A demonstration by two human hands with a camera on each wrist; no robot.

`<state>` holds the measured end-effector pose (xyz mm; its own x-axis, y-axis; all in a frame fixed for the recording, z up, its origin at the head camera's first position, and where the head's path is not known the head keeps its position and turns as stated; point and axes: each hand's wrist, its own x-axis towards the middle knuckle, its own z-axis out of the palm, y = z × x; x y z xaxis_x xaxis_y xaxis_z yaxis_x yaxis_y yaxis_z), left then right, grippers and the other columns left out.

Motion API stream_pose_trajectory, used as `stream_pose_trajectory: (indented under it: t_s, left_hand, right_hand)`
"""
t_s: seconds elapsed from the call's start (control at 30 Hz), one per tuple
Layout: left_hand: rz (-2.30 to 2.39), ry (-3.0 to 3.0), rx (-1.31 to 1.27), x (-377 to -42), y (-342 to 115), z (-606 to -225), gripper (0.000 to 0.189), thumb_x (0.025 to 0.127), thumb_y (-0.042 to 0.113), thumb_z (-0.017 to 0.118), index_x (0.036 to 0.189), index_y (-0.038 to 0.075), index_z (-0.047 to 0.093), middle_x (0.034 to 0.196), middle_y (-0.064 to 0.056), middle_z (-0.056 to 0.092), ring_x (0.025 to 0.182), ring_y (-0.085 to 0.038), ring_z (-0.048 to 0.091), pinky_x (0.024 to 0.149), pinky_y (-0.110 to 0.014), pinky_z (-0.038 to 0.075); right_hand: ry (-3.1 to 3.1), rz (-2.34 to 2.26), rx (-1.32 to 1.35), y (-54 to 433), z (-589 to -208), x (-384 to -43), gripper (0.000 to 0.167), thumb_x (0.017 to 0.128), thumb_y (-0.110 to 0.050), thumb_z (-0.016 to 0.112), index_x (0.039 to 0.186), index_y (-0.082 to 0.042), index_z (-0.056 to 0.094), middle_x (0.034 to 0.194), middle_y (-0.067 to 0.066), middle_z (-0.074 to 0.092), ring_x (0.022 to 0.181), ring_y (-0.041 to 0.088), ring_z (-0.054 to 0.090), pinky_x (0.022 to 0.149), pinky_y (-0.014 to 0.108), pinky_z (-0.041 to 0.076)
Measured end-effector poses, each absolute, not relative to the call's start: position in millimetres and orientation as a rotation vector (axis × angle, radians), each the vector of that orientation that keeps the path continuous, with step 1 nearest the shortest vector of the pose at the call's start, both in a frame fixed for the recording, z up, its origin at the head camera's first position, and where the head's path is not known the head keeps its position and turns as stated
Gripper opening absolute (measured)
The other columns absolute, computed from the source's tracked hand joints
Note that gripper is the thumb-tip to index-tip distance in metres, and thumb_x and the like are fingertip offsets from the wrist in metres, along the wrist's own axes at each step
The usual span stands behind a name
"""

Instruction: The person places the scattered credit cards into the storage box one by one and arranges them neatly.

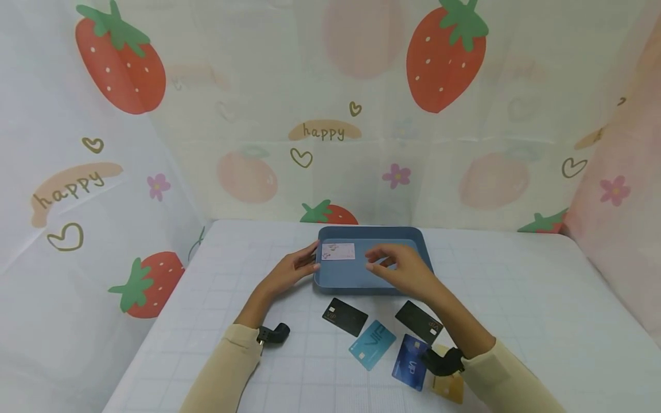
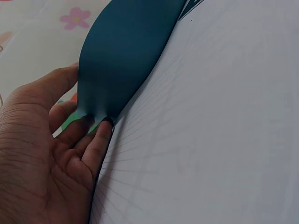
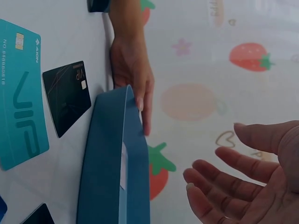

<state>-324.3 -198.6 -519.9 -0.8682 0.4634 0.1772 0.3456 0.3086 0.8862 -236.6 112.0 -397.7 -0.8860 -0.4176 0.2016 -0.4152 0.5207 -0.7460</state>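
Note:
A blue rectangular tray point(image 1: 372, 289) stands toward the back of the table, with a pale pink floral card point(image 1: 338, 252) flat in its left part. My left hand point(image 1: 293, 269) rests against the tray's left side; in the left wrist view its fingertips point(image 2: 106, 122) touch the outer wall. Over the tray's right part hovers my right hand point(image 1: 400, 265), fingers loosely bent and nothing between them, as the right wrist view also shows. In front of the tray lie a black VIP card point(image 1: 345, 316), another black card point(image 1: 419, 322) and a light blue VIP card point(image 1: 372, 345).
Nearer the front are a dark blue VIP card point(image 1: 410, 362) and a gold card point(image 1: 448, 390), the latter partly covered by the black right wrist camera point(image 1: 444, 361). A strawberry-print curtain point(image 1: 330, 172) hangs behind the white table point(image 1: 206, 344) and along its sides.

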Motion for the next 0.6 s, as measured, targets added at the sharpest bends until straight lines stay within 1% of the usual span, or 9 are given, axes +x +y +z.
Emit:
stream_pose_trajectory:
  t_s: [0.17,0.3,0.4,0.6]
  left_hand:
    - [1.615,2.451,0.757,-323.5,-198.8,-518.3,0.068,0.101,0.021,0.065,0.160,0.010,0.032,0.163,-0.010,0.032,0.144,-0.031,0.042,0.117,-0.042,0.035]
    - [1.630,2.452,0.754,-322.9,-199.5,-517.3,0.069,0.101,0.022,0.066,0.159,0.008,0.032,0.163,-0.009,0.033,0.143,-0.030,0.043,0.116,-0.041,0.036]
    - [1.632,2.442,0.749,-323.3,-199.5,-518.3,0.070,0.101,0.023,0.066,0.159,0.008,0.031,0.163,-0.009,0.032,0.143,-0.029,0.043,0.116,-0.040,0.036]
    - [1.609,2.459,0.744,-323.0,-198.3,-519.5,0.068,0.102,0.020,0.064,0.160,0.009,0.031,0.164,-0.009,0.031,0.144,-0.030,0.042,0.116,-0.041,0.036]
  right_hand:
    - [2.737,-1.346,-0.756,118.6,-397.9,-228.1,0.026,0.097,-0.021,0.070,0.119,-0.006,0.072,0.116,0.009,0.073,0.099,0.024,0.069,0.080,0.039,0.060]
    - [2.741,-1.340,-0.760,123.2,-399.8,-223.3,0.026,0.097,-0.021,0.070,0.118,-0.006,0.072,0.116,0.010,0.073,0.099,0.024,0.069,0.079,0.038,0.060]
    - [2.747,-1.325,-0.751,127.6,-402.7,-219.9,0.025,0.097,-0.021,0.071,0.117,-0.008,0.072,0.113,0.008,0.073,0.098,0.023,0.069,0.079,0.037,0.061]
    - [2.769,-1.301,-0.756,137.6,-408.3,-211.7,0.022,0.097,-0.019,0.071,0.116,-0.008,0.072,0.108,0.003,0.073,0.095,0.019,0.070,0.084,0.039,0.060]
